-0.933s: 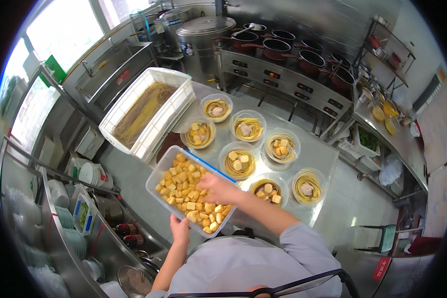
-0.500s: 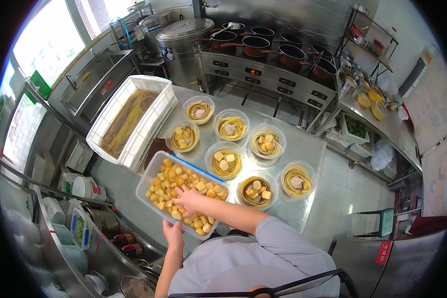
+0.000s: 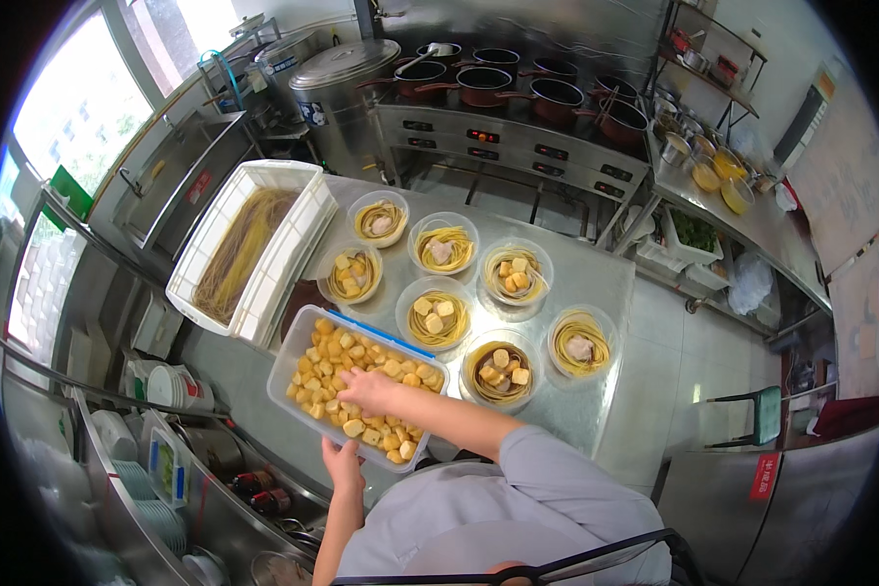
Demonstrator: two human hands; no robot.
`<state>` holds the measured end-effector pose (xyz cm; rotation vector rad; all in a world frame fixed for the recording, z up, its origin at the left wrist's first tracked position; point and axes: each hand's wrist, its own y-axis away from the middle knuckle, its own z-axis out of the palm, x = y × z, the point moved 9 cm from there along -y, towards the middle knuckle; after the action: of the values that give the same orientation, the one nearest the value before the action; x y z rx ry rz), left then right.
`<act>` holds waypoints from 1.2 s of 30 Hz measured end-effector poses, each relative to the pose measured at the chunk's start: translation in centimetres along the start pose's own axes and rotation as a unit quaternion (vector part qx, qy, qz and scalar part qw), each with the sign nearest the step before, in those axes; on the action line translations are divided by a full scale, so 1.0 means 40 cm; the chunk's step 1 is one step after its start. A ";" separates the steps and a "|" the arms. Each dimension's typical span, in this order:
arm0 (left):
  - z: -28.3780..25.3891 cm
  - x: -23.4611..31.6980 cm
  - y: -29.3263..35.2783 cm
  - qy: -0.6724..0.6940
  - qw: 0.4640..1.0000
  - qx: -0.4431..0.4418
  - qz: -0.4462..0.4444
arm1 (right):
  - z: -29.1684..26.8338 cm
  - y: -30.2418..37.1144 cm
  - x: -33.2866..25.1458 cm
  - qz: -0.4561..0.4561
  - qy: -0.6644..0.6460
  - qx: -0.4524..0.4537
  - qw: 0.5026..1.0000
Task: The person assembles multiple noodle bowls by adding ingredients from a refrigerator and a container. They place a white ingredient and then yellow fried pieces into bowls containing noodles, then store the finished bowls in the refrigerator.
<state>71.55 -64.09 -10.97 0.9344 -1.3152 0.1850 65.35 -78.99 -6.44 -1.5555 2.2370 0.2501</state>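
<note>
A clear plastic container full of golden fried tofu cubes sits tilted across the near left corner of the steel table. My left hand grips its near rim from the outside, holding it. My right hand reaches in from the right with bent fingers drawn together among the cubes; the fingertips are partly hidden, so what they pinch does not show. Beyond stand several clear bowls of noodles. One bowl has tofu on top, while another bowl carries a pale lump.
A white crate of loose noodles stands on the left part of the steel table. Behind the table is a stove with several dark pots. Steel shelving with plates lies at lower left; a green chair stands at right.
My right hand's fingers have drawn closer together among the tofu cubes. My left hand keeps its grip on the container. The whole view has shifted slightly.
</note>
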 end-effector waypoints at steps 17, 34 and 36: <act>0.004 -0.001 0.009 -0.003 1.000 0.017 -0.017 | -0.355 1.035 0.504 0.429 -0.203 0.458 0.752; -0.002 -0.004 0.011 0.013 0.999 0.021 -0.027 | -0.394 1.203 0.517 0.523 -0.215 0.480 0.671; -0.006 -0.005 0.011 0.012 0.999 0.022 -0.028 | -0.379 1.212 0.529 0.610 -0.126 0.420 0.660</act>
<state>71.41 -63.57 -10.93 1.0028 -1.2660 0.1818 10.69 -85.03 -5.61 0.5437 2.2146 -0.2126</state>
